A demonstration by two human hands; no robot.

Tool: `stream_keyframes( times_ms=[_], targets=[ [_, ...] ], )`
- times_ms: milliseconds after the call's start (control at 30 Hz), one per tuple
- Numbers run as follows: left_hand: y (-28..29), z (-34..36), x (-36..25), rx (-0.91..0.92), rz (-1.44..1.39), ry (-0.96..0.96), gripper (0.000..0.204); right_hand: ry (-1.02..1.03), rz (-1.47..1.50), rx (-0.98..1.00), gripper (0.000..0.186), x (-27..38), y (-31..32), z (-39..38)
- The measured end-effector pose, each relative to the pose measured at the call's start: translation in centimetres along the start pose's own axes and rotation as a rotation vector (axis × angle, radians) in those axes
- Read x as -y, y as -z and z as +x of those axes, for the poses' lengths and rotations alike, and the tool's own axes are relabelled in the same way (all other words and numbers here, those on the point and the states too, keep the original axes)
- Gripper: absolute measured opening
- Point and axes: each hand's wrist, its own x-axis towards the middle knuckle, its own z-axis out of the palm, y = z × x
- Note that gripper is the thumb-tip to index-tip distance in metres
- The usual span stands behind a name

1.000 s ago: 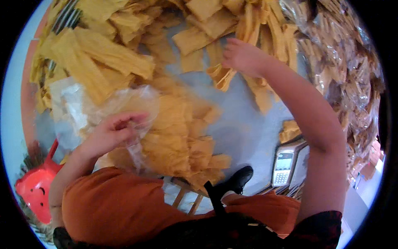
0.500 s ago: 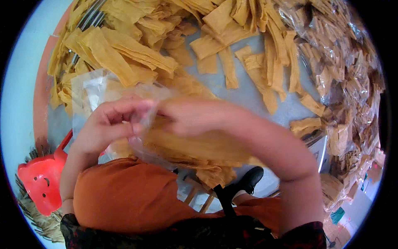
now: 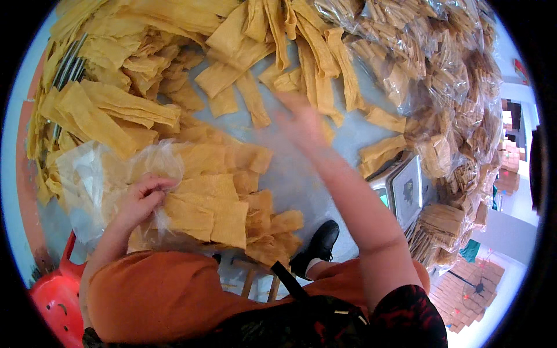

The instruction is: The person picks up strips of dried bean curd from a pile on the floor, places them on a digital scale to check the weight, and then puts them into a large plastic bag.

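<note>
My left hand [image 3: 141,200] pinches the edge of a clear plastic bag [image 3: 87,185] lying at the near left of the table. A stack of flat yellow dried sheets [image 3: 214,211], which look like bean curd skin, lies at the bag's mouth, its right end sticking out. My right hand [image 3: 301,124] is stretched over the middle of the table, close to loose yellow strips [image 3: 252,98]. Motion smears its fingers, so whether it holds anything is not visible. More sheets [image 3: 275,229] lie under and beside the stack.
A large heap of yellow sheets [image 3: 133,52] covers the far left, with metal rods [image 3: 69,66] beside it. Filled clear packs [image 3: 435,75] are piled along the right. A scale [image 3: 406,185] stands before them. A red plastic thing with a smiling face [image 3: 61,304] is at lower left.
My right hand has moved away from the bag, far and to the right. My left hand stays at the bag, now lower in view. The whole view has shifted, showing more on the right.
</note>
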Motion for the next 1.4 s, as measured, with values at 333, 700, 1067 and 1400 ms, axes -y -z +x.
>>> stream_keyframes(
  times_ms=[333,700,1067,1400],
  targets=[
    [1.0,-0.2,0.1,0.112,0.085,0.046,0.028,-0.555,-0.665,-0.256,0.093,-10.8,1.2,9.5],
    [0.0,-0.7,-6.1,0.034,0.208,0.080,0.038,-0.524,0.688,0.146,0.046,-8.6,8.7,-2.3],
    [-3.7,3.6,-9.8,-0.147,0.770,-0.734,0.080,-0.502,1.390,0.193,0.047,8.9,1.6,-9.3],
    [-2.8,3.8,-9.1,-0.077,0.064,-0.954,0.044,-0.394,1.073,0.130,0.054,14.1,5.3,-9.9]
  ],
)
